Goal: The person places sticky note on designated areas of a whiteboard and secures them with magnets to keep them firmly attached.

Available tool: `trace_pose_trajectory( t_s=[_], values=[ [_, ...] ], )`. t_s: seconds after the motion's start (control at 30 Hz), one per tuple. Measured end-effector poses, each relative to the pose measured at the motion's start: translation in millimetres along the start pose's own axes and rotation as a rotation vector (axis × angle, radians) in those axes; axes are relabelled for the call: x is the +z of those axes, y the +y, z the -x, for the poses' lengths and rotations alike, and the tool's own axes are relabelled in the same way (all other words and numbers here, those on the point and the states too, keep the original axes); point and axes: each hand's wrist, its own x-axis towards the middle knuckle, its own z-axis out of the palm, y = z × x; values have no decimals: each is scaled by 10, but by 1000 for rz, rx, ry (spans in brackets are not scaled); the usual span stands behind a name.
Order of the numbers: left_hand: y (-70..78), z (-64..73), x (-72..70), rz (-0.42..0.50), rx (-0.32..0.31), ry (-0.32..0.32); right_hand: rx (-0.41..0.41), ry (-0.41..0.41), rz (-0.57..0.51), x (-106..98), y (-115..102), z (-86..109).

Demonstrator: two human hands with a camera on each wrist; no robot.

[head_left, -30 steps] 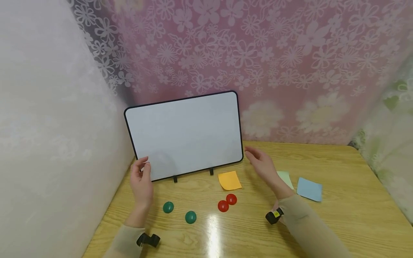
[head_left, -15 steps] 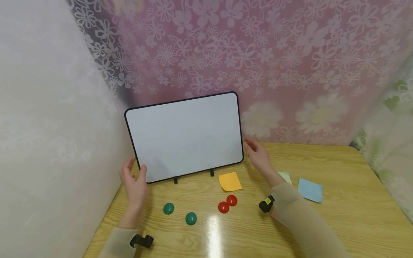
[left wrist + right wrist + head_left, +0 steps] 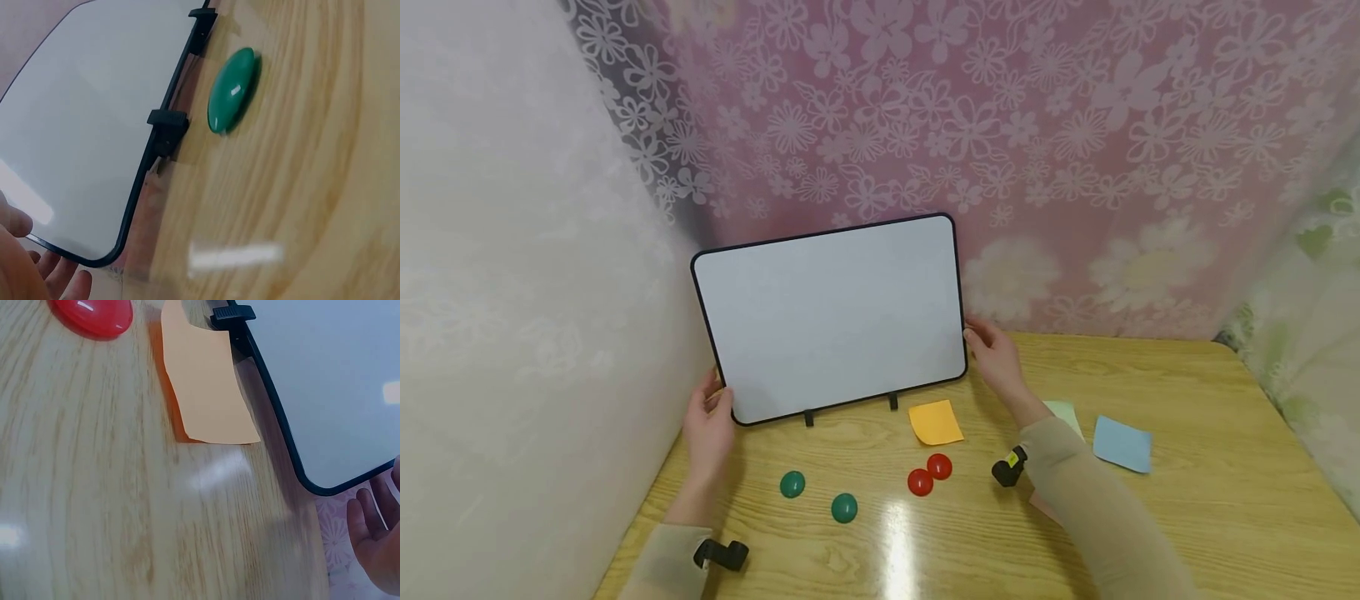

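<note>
A white board with a thin black frame, a whiteboard, stands tilted back on small black feet near the curtain. My left hand holds its lower left edge, thumb over the front and fingers behind. In the left wrist view, the thumb lies across the white face. My right hand grips the lower right edge, its fingers reaching behind the frame in the right wrist view. The parts of the fingers behind the board are hidden in the head view.
Before the board lie an orange sticky note, two red magnets and two green magnets. Blue and green notes lie on the right; a pinkish note is partly under the right sleeve. A white wall borders the left.
My left hand has moved left from before the board's corner to its edge. The right hand has come up and left onto the right edge. The board stays nearly in place.
</note>
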Motion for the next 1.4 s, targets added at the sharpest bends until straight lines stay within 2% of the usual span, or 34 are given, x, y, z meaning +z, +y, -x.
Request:
trace_pose_trajectory(
  t_s=[0.3, 0.73, 1.1, 1.4],
  values=[
    [-97, -68, -37, -120, 14, 37, 19, 9, -44, 46, 40, -48],
    [-146, -103, -33, -165, 23, 81, 32, 8, -53, 71, 37, -76],
    [-183, -123, -39, -250, 49, 117, 77, 18, 49, 85, 38, -103],
    [-130, -165, -41, -292, 24, 83, 101, -3, 123, 41, 25, -88]
  ],
)
